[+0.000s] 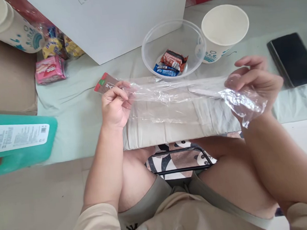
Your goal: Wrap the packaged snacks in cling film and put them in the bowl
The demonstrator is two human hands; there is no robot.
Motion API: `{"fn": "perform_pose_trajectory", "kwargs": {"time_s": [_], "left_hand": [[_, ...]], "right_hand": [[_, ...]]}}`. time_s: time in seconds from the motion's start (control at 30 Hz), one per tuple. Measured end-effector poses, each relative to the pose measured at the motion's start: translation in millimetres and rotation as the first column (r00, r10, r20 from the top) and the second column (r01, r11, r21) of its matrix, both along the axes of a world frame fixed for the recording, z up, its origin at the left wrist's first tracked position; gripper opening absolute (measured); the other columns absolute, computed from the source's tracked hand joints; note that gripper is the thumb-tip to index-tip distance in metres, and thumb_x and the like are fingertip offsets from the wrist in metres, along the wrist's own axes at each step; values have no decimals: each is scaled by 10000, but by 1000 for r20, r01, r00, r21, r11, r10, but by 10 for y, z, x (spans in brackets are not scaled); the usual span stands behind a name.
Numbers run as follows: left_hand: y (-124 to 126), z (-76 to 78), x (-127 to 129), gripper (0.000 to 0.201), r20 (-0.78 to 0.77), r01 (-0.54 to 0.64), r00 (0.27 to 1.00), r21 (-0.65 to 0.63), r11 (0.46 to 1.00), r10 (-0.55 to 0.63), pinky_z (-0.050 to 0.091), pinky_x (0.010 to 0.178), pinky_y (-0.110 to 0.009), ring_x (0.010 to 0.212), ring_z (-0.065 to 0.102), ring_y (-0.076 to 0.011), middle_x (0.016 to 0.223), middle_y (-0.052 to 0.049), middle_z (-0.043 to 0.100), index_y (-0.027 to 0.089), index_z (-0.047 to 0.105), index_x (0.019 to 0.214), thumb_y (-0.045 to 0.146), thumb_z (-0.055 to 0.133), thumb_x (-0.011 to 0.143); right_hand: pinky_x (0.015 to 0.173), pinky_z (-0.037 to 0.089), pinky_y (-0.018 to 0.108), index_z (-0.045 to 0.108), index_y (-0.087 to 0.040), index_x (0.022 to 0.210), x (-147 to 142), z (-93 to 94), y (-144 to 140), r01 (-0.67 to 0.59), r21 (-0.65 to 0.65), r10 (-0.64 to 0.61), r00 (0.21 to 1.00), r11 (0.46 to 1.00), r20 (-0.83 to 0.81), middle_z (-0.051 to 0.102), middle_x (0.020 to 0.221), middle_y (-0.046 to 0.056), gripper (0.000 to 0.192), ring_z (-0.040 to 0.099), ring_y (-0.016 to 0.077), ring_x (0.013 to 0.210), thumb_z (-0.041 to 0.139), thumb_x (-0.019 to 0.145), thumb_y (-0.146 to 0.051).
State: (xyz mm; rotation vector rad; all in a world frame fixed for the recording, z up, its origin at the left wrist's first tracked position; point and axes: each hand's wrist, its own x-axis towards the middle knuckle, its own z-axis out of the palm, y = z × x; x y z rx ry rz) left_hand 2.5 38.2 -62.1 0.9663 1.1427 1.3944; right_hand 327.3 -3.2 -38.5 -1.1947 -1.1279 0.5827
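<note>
A clear plastic bag is stretched sideways between my two hands, above the front edge of the cloth-covered surface. My left hand pinches its left end. Right by those fingers is a brown and red packet; whether the hand also touches it I cannot tell. My right hand grips the other end, and a crumpled part of the bag hangs below its fingers. Just beyond the bag stands a clear round plastic bowl, with a red-brown wrapped snack and a blue wrapped snack inside.
Beside the bowl stands a white paper cup; a black phone lies at right. At left are stacked paper cups, a pink packet, yellow-wrapped snacks, a cardboard box and a green jug. A white box stands behind.
</note>
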Motion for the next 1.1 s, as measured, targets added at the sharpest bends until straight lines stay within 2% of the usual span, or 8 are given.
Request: {"fn": "perform_pose_trajectory", "kwargs": {"time_s": [0.17,0.3,0.47,0.53,0.63,0.77,0.97,1.1], "left_hand": [[2,45,0,481,67,27,997,-50,998,-24,600,631,-275,850,712,-182,879,-70,691,187,528,468,500,657,810],[28,-34,8,610,-40,-84,996,-50,995,82,562,589,-265,698,665,-153,653,-39,598,194,451,448,639,730,758],[25,-59,55,598,-150,-67,986,71,995,77,541,611,-278,690,659,-144,666,-21,576,194,424,502,626,783,707],[22,-49,60,628,-164,-75,982,98,992,91,554,658,-288,737,673,-152,681,-24,574,196,371,516,663,706,768],[25,-43,56,648,-175,-106,977,110,988,124,566,705,-301,770,678,-160,682,-18,568,199,318,550,719,569,846],[24,-39,73,478,-187,-144,966,174,974,176,571,718,-307,746,679,-156,719,13,600,229,427,680,619,660,830],[0,-39,107,355,-204,-32,977,160,987,65,591,768,-290,1008,755,-213,1105,-18,695,282,595,929,368,852,699],[-22,-34,122,293,-88,121,989,24,992,-119,631,764,-317,1136,738,-280,1263,-63,676,259,665,920,474,793,768]], "right_hand": [[576,392,379,629,-232,467,-61,114,-49,-33,-11,33,998,999,50,636,1007,47,400,511,85,562,906,694,-409],[648,446,399,589,-223,488,40,116,-16,-179,-73,171,980,981,-98,613,996,71,428,538,130,627,904,599,-489],[764,497,433,488,-215,530,147,255,1,-407,-268,312,889,873,-334,590,1131,100,590,572,202,774,757,575,-738],[743,501,412,531,-224,627,159,256,-8,-378,-329,282,910,865,-304,597,1162,98,536,581,188,764,718,630,-727],[683,483,334,575,-251,858,156,188,-36,-314,-433,274,950,845,-152,629,1202,53,327,609,142,752,782,649,-393],[670,470,313,619,-274,1128,143,164,-69,-176,-573,341,920,801,194,694,1143,26,528,620,129,719,749,623,-193],[716,439,363,690,-237,813,143,228,-60,112,-580,284,787,807,548,706,779,25,83,558,185,700,675,732,-237],[815,502,374,620,-231,805,116,139,-58,-1,-439,166,926,899,339,743,872,30,70,673,198,855,645,765,-179]]}}
